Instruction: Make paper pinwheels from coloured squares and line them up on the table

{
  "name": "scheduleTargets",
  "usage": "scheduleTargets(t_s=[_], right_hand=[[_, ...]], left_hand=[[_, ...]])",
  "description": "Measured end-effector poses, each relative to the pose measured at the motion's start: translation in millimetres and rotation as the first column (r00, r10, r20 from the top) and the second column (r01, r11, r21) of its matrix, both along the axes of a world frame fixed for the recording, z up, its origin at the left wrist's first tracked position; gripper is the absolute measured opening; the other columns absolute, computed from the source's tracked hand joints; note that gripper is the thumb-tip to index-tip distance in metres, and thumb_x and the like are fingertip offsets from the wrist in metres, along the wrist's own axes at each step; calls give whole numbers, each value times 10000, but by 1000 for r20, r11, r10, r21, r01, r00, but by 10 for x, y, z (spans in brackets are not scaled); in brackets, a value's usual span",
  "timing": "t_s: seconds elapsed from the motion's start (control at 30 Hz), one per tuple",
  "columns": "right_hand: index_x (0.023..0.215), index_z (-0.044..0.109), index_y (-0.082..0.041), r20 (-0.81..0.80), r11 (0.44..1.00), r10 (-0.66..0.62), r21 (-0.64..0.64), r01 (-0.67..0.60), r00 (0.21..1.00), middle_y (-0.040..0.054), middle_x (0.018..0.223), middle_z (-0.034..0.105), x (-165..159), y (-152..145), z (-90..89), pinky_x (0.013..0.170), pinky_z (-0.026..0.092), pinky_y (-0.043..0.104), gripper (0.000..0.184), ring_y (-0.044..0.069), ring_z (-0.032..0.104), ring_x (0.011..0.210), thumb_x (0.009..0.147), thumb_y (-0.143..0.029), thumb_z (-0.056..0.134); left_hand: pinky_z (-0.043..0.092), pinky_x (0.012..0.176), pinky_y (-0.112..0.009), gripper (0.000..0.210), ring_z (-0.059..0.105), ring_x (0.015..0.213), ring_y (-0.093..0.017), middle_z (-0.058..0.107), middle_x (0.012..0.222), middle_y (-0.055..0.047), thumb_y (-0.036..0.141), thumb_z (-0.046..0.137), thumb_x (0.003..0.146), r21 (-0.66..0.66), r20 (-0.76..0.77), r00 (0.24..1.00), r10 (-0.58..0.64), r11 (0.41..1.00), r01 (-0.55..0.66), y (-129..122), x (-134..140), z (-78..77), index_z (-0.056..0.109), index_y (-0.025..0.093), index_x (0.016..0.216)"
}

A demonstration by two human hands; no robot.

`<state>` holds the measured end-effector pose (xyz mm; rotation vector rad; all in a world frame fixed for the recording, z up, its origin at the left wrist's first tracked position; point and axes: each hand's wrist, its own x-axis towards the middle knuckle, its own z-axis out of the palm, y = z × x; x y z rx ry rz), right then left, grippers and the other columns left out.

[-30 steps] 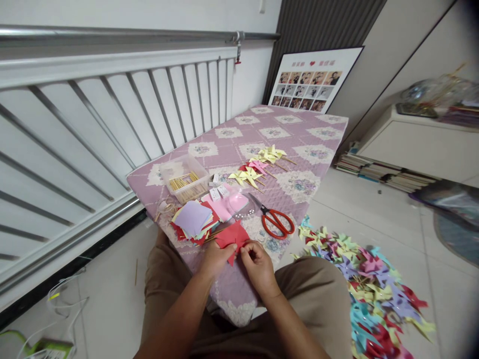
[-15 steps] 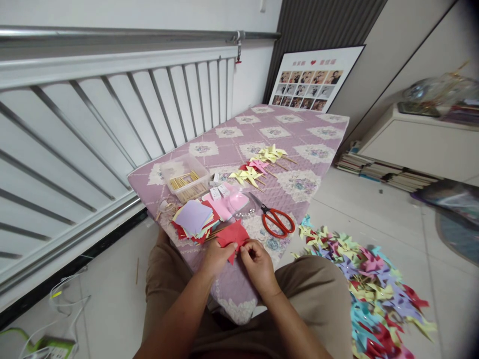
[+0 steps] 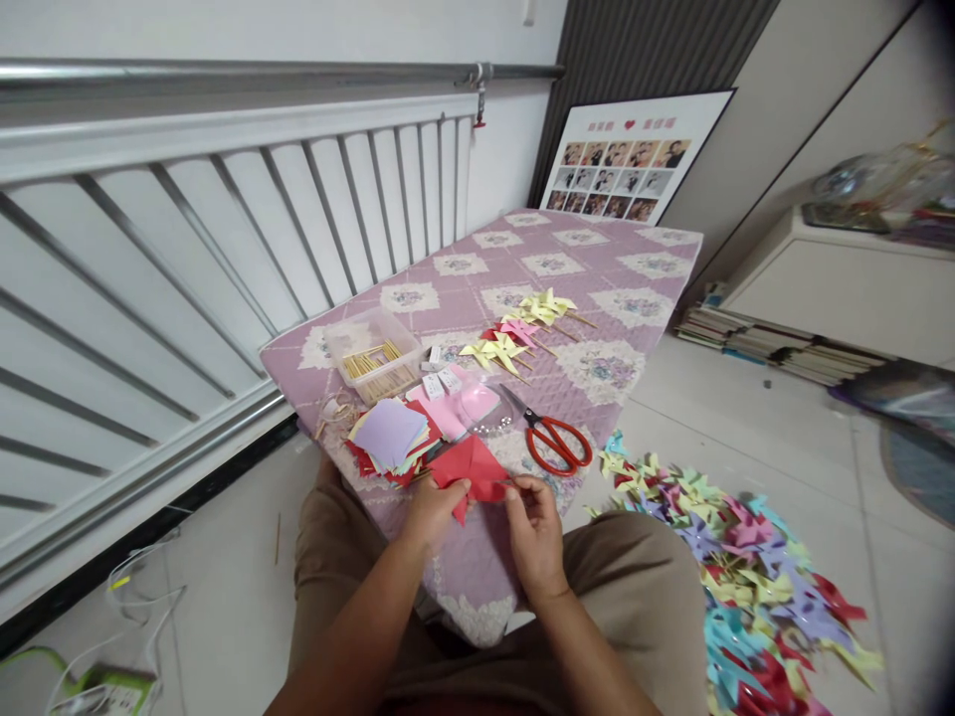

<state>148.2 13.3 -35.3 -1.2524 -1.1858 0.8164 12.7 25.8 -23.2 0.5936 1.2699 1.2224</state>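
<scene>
Pinching the red paper (image 3: 476, 463) between them, the two hands work over the near corner of the tabletop (image 3: 459, 298). The left hand (image 3: 431, 511) clamps it with the thumb on top, and the right hand (image 3: 535, 532) has thumb and forefinger closed on its right corner; whether something thin also sits between those fingertips is too small to tell.

One corner of the paper points away from the person, another points right, and a folded flap juts toward the person below the left thumb. It spreads about as far across as lengthwise, so its long axis is hard to tell.

Half a second ago the right fingertips were close beside the left thumb, at the paper's lower edge; now they have shifted right, the hands are farther apart, and the paper opens wider toward the right.

The stack of paper squares (image 3: 389, 435), the scissors (image 3: 558, 445), the plastic box (image 3: 379, 323) of sticks (image 3: 363, 362) and the small pinwheels (image 3: 498, 350) lie on the tabletop as before.
</scene>
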Motion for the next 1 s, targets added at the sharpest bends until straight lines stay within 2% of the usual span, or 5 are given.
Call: scheduleTargets(t_s=[0.2, 0.37, 0.5, 0.73, 1.0], right_hand=[[1107, 549, -216, -335, 965, 47, -228, -130, 941, 60, 976, 667, 104, 119, 68, 735, 515, 329, 378, 202, 628, 858, 811, -441, 615], [920, 663, -190, -440, 792, 366, -316, -523, 820, 49, 850, 730, 149, 111, 370, 684, 526, 330, 311, 205, 664, 730, 746, -445, 693], [892, 708, -186, -485, 710, 417, -354, -609, 769, 44, 845, 752, 85, 37, 461, 681, 521, 312, 276, 186, 668, 691, 701, -381, 748], [907, 735, -182, -475, 708, 394, -389, -589, 787, 41, 830, 759, -21, -29, 489, 695, 516, 304, 275, 187, 667, 686, 666, -312, 762], [843, 741, -186, -406, 758, 357, -400, -515, 841, 28, 796, 761, -97, -60, 490, 681, 512, 305, 241, 201, 665, 666, 643, -321, 740]], left_hand=[[363, 446, -223, 152, 465, 417, -100, 563, 502, 31, 280, 683, 614, 17, -58, 992, -116, 993, 117, -52, -52, 77, 582, 175, 658], [383, 526, -218, 145, 496, 519, -107, 640, 645, 13, 183, 647, 634, 62, -259, 950, -175, 978, 197, -128, -142, 171, 666, 171, 777], [400, 564, -237, 191, 519, 563, -136, 663, 687, -4, 169, 628, 645, 67, -356, 897, -263, 950, 305, -162, -187, 282, 700, 176, 822], [430, 608, -228, 204, 547, 631, -144, 681, 752, -15, 111, 548, 665, 72, -537, 765, -355, 885, 461, -175, -207, 521, 683, 156, 811], [422, 621, -235, 213, 565, 698, -165, 692, 828, -22, 138, 558, 662, 1, -551, 729, -405, 874, 486, -165, -244, 478, 680, 167, 834]])
